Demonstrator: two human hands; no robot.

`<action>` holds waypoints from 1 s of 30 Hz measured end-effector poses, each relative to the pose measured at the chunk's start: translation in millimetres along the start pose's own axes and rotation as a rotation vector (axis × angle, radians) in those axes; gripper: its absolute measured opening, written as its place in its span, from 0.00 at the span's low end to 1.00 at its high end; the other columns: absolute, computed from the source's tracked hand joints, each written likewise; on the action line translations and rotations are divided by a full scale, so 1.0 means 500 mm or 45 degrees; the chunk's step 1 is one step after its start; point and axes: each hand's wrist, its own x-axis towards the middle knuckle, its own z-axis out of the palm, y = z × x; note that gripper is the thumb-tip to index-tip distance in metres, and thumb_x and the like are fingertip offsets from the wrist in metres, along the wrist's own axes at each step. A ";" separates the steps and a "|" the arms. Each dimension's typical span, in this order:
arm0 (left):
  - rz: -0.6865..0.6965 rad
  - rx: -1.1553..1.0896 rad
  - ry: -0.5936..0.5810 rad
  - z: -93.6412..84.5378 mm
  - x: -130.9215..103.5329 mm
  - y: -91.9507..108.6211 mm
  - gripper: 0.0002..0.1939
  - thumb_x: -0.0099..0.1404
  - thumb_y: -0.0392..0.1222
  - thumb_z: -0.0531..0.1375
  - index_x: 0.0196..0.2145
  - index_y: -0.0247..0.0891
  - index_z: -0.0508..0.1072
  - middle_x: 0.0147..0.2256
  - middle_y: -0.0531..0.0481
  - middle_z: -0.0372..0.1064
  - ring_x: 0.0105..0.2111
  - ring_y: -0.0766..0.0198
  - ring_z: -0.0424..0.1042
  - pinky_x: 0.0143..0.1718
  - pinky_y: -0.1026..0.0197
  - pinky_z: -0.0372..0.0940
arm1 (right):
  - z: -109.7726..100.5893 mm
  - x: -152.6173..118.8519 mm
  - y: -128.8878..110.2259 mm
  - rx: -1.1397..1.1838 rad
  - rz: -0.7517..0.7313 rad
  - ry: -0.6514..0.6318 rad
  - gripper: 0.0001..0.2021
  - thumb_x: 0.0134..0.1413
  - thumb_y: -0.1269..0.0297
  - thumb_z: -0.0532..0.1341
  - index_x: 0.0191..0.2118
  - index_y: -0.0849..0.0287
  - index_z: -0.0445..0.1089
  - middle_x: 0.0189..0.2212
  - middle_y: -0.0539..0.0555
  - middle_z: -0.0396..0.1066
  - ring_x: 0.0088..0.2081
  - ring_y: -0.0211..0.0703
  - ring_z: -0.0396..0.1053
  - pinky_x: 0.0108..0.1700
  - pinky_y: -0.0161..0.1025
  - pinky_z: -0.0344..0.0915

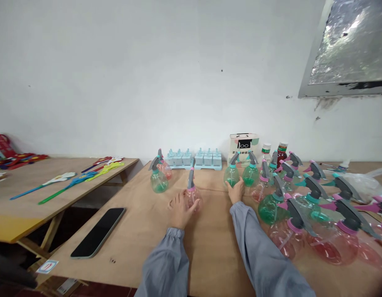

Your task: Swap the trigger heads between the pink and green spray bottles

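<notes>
My left hand point(179, 209) is wrapped round a pink spray bottle point(193, 197) with a grey trigger head, upright at the middle of the table. Farther right, my right hand point(236, 190) grips the lower side of a green spray bottle point(230, 176), its trigger head uncovered. Another green spray bottle point(250, 175) stands just right of that one. To the left of my left hand is a green spray bottle point(159, 181) holding a little green liquid, with a pink spray bottle point(165, 168) partly hidden behind it.
Several pink and green spray bottles point(336, 243) crowd the right side. Light blue popsicle moulds point(194, 160), a paper bag point(236, 145) and two capped bottles point(281, 153) line the wall. A phone point(98, 233) lies at left; a second table point(30, 202) bears colourful felt-like flowers.
</notes>
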 end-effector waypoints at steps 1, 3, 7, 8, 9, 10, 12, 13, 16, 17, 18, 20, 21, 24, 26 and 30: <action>0.007 -0.006 0.001 0.001 0.000 -0.001 0.29 0.62 0.60 0.59 0.54 0.37 0.68 0.49 0.38 0.72 0.50 0.49 0.71 0.57 0.44 0.57 | 0.004 0.007 0.001 0.018 0.005 -0.007 0.42 0.48 0.46 0.63 0.61 0.73 0.54 0.57 0.79 0.61 0.59 0.68 0.60 0.59 0.58 0.56; 0.018 -0.017 -0.004 0.003 0.000 -0.003 0.30 0.62 0.59 0.59 0.55 0.37 0.67 0.49 0.39 0.72 0.51 0.50 0.71 0.57 0.44 0.57 | 0.010 0.020 0.003 0.059 0.024 -0.018 0.42 0.49 0.47 0.62 0.62 0.74 0.54 0.59 0.79 0.61 0.61 0.66 0.59 0.59 0.57 0.56; -0.011 -0.026 -0.035 -0.002 -0.001 -0.001 0.30 0.62 0.58 0.60 0.55 0.37 0.66 0.50 0.39 0.72 0.52 0.48 0.70 0.57 0.42 0.57 | 0.014 0.037 0.006 0.153 0.100 -0.009 0.46 0.44 0.46 0.65 0.63 0.73 0.55 0.60 0.78 0.60 0.62 0.67 0.58 0.61 0.57 0.55; -0.016 -0.030 -0.045 -0.004 -0.001 0.001 0.29 0.62 0.58 0.60 0.55 0.37 0.66 0.51 0.38 0.71 0.53 0.48 0.70 0.58 0.41 0.56 | 0.012 0.036 0.006 0.180 0.116 -0.003 0.48 0.42 0.45 0.66 0.63 0.72 0.55 0.61 0.79 0.59 0.63 0.68 0.57 0.62 0.58 0.54; -0.018 -0.036 -0.055 -0.006 -0.002 0.002 0.29 0.62 0.57 0.60 0.55 0.37 0.66 0.51 0.38 0.71 0.53 0.47 0.70 0.58 0.41 0.56 | 0.007 0.034 0.006 0.208 0.128 0.003 0.50 0.40 0.44 0.66 0.64 0.73 0.54 0.62 0.79 0.58 0.64 0.68 0.55 0.63 0.58 0.53; -0.020 -0.042 -0.062 -0.007 -0.002 0.004 0.29 0.62 0.57 0.60 0.55 0.37 0.66 0.51 0.38 0.71 0.53 0.47 0.70 0.58 0.41 0.56 | 0.002 0.028 0.006 0.236 0.136 0.008 0.51 0.39 0.42 0.66 0.64 0.73 0.54 0.62 0.79 0.57 0.65 0.68 0.54 0.64 0.58 0.52; -0.031 -0.054 -0.061 -0.007 -0.003 0.006 0.29 0.62 0.56 0.61 0.55 0.37 0.67 0.50 0.39 0.72 0.53 0.47 0.70 0.58 0.41 0.57 | -0.013 0.009 0.001 0.294 0.148 0.014 0.52 0.39 0.39 0.65 0.63 0.73 0.55 0.63 0.79 0.56 0.65 0.67 0.53 0.65 0.59 0.51; -0.032 -0.066 -0.057 -0.005 -0.004 0.007 0.29 0.62 0.56 0.61 0.55 0.37 0.67 0.50 0.39 0.72 0.53 0.47 0.70 0.58 0.41 0.57 | -0.022 -0.006 -0.003 0.323 0.152 0.008 0.51 0.40 0.37 0.63 0.62 0.72 0.56 0.62 0.78 0.57 0.65 0.66 0.54 0.65 0.59 0.51; -0.019 -0.171 -0.049 0.007 -0.009 0.014 0.29 0.61 0.56 0.61 0.55 0.38 0.66 0.51 0.37 0.71 0.54 0.46 0.70 0.58 0.42 0.58 | -0.047 -0.065 -0.027 0.422 0.134 -0.085 0.42 0.46 0.36 0.59 0.57 0.66 0.63 0.57 0.72 0.66 0.61 0.62 0.63 0.62 0.60 0.56; -0.013 -0.228 -0.055 0.012 -0.012 0.019 0.30 0.61 0.56 0.61 0.56 0.37 0.64 0.53 0.37 0.70 0.55 0.46 0.69 0.58 0.42 0.58 | -0.054 -0.087 -0.040 0.457 0.112 -0.143 0.38 0.49 0.36 0.57 0.55 0.64 0.65 0.55 0.70 0.69 0.58 0.60 0.66 0.61 0.58 0.59; -0.005 -0.290 -0.071 0.017 -0.017 0.026 0.31 0.61 0.56 0.61 0.56 0.37 0.63 0.54 0.36 0.69 0.57 0.46 0.68 0.58 0.42 0.57 | -0.061 -0.109 -0.054 0.500 0.077 -0.214 0.34 0.51 0.38 0.57 0.54 0.62 0.66 0.54 0.67 0.71 0.56 0.57 0.68 0.60 0.56 0.62; 0.027 -0.398 -0.143 0.025 -0.032 0.045 0.34 0.60 0.57 0.62 0.58 0.37 0.61 0.55 0.36 0.68 0.58 0.47 0.67 0.60 0.42 0.57 | -0.076 -0.146 -0.085 0.614 -0.035 -0.397 0.30 0.51 0.42 0.61 0.55 0.56 0.67 0.56 0.61 0.70 0.58 0.53 0.68 0.61 0.53 0.61; 0.062 -0.436 -0.201 0.028 -0.043 0.056 0.36 0.58 0.58 0.63 0.59 0.38 0.60 0.56 0.36 0.68 0.59 0.47 0.67 0.60 0.42 0.56 | -0.084 -0.160 -0.102 0.688 -0.100 -0.490 0.31 0.50 0.45 0.64 0.58 0.54 0.65 0.58 0.60 0.68 0.60 0.52 0.66 0.64 0.53 0.59; 0.212 -0.504 -0.366 0.034 -0.077 0.086 0.44 0.53 0.61 0.67 0.61 0.41 0.58 0.59 0.36 0.65 0.61 0.45 0.64 0.63 0.40 0.54 | -0.110 -0.177 -0.144 0.855 -0.196 -0.643 0.40 0.46 0.51 0.70 0.64 0.51 0.57 0.65 0.60 0.58 0.67 0.53 0.55 0.68 0.55 0.51; 0.276 -0.559 -0.361 0.036 -0.088 0.090 0.48 0.52 0.62 0.67 0.63 0.41 0.55 0.62 0.35 0.61 0.63 0.45 0.61 0.64 0.40 0.53 | -0.129 -0.173 -0.164 0.887 -0.160 -0.684 0.42 0.44 0.53 0.72 0.64 0.50 0.56 0.64 0.60 0.59 0.65 0.53 0.57 0.66 0.54 0.54; 0.120 -0.610 0.051 0.015 -0.026 0.044 0.40 0.61 0.56 0.61 0.63 0.35 0.51 0.61 0.33 0.59 0.63 0.50 0.61 0.63 0.45 0.57 | -0.166 -0.160 -0.183 0.908 -0.077 -0.766 0.35 0.43 0.56 0.72 0.58 0.50 0.61 0.54 0.58 0.68 0.55 0.49 0.67 0.53 0.46 0.70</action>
